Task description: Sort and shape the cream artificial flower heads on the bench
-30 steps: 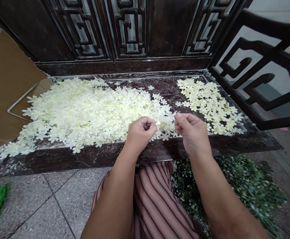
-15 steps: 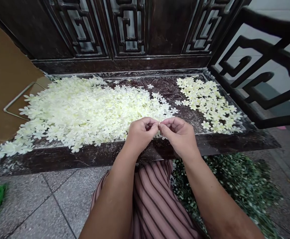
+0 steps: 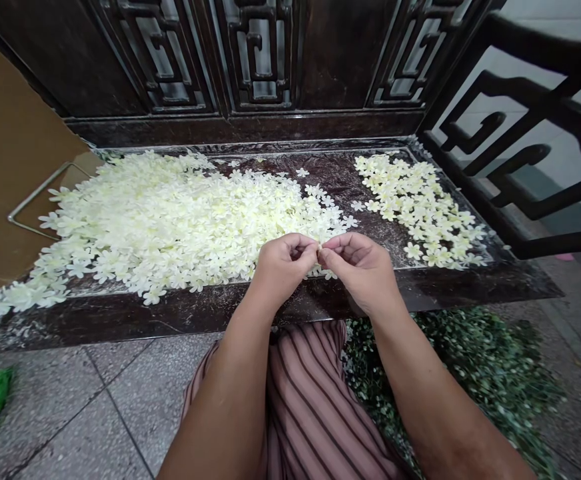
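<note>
The counter [image 3: 470,285] is dark polished wood. A panelled back [image 3: 348,60] in matching wood rises along its rear edge, with openwork lattice [image 3: 284,60] set between solid panels. An openwork side rail [image 3: 545,53] stands at the counter's right end. Beyond that end is a pale tiled wall [image 3: 575,15]. The speckled grey floor [image 3: 60,387], divided by dark straight joints, extends below the counter's front edge. Lighting is cool and subdued.
</note>
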Available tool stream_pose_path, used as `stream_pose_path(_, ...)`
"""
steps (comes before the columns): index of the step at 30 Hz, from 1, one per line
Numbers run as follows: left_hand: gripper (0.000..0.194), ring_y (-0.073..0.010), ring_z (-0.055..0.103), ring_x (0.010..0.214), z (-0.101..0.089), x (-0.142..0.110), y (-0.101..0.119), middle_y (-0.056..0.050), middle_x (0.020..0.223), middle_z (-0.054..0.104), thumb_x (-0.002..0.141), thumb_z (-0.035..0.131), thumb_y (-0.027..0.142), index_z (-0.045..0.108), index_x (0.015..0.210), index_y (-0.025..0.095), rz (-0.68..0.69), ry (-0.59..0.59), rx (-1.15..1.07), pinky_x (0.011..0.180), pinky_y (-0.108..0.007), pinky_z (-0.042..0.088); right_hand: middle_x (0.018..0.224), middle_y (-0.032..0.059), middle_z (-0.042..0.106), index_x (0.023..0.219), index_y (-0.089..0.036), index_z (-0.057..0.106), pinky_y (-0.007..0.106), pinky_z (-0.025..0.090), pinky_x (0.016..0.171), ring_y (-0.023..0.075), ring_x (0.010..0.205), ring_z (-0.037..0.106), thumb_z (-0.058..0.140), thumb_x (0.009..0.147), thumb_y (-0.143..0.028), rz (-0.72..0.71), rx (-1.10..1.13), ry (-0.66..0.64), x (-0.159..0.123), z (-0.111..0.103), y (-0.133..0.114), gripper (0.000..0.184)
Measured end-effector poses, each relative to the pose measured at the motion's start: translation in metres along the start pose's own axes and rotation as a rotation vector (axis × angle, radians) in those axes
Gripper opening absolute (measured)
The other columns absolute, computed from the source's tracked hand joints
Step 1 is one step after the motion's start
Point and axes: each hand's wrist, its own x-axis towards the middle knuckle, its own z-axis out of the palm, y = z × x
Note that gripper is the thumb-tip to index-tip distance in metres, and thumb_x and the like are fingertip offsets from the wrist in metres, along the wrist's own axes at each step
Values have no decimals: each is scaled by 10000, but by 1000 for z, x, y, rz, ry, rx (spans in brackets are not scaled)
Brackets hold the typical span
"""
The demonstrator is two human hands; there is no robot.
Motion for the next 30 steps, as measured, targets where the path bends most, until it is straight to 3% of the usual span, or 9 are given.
stream_pose_path(30,106,-96,544,587,1,1,-1,-4,641,639,681,594,228,660,707,148,-22,1,12,556,-210,428,600,-16,586,636,-173,588,237,429,527,92,540,522,626,654,-186,-63,-117,26,-1,0,3,44)
